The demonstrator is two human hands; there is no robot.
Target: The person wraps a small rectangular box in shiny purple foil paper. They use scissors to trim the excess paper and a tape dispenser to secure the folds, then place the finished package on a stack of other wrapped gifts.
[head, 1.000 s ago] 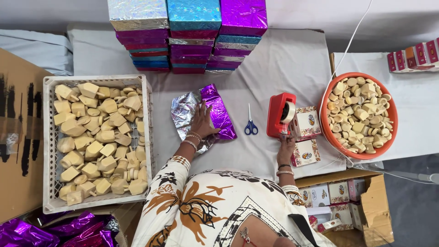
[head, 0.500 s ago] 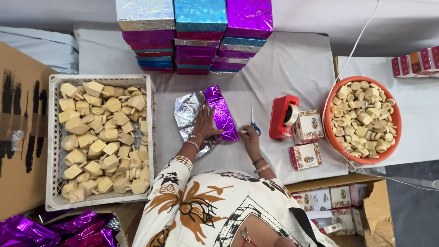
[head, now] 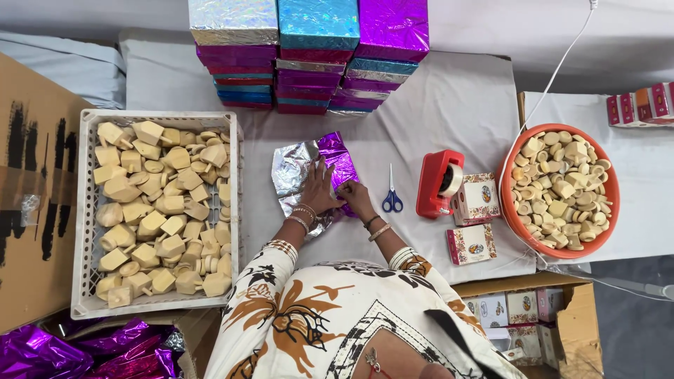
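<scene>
A parcel half wrapped in purple foil (head: 338, 156) lies on the white cloth, with the foil's silver underside (head: 290, 177) spread out to its left. My left hand (head: 317, 189) presses down on the middle of the wrap, fingers spread. My right hand (head: 356, 197) grips the purple foil at the parcel's near right edge. Both wrists wear bangles. Blue-handled scissors (head: 392, 196) lie just right of my right hand.
A red tape dispenser (head: 437, 184) and two small patterned boxes (head: 472, 243) sit to the right, beside an orange bowl (head: 609, 208) of pale pieces. A white crate (head: 88, 210) of similar blocks stands left. Stacked foil-wrapped boxes (head: 309, 52) line the back.
My right hand left the small patterned box by the tape dispenser and moved left across the scissors onto the purple foil. The left hand stayed on the wrap.
</scene>
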